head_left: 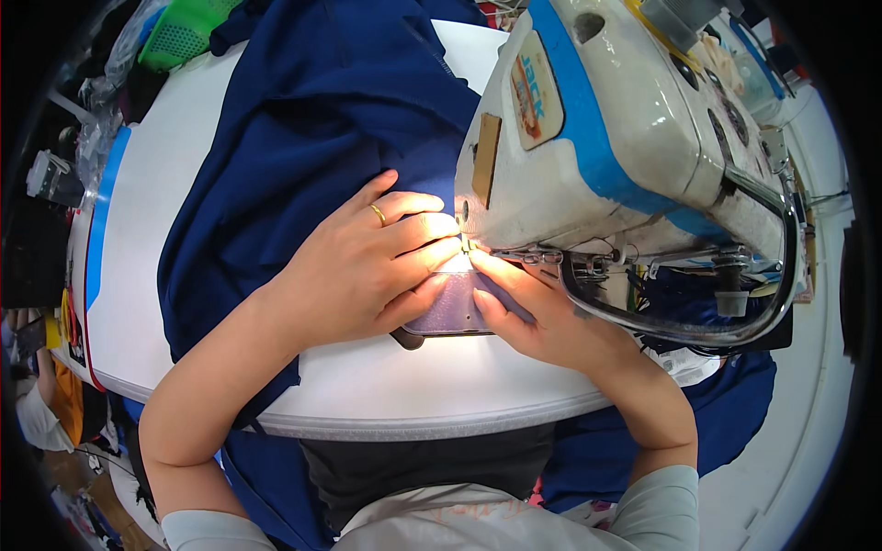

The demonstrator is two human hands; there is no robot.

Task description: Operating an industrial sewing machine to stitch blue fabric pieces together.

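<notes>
— What sort of place is this?
— A garment sewing workshop. An industrial sewing machine sits on a white counter, navy cloth heaped across it.
— Anything else?
— A green basket and bagged goods crowd the edges.
</notes>
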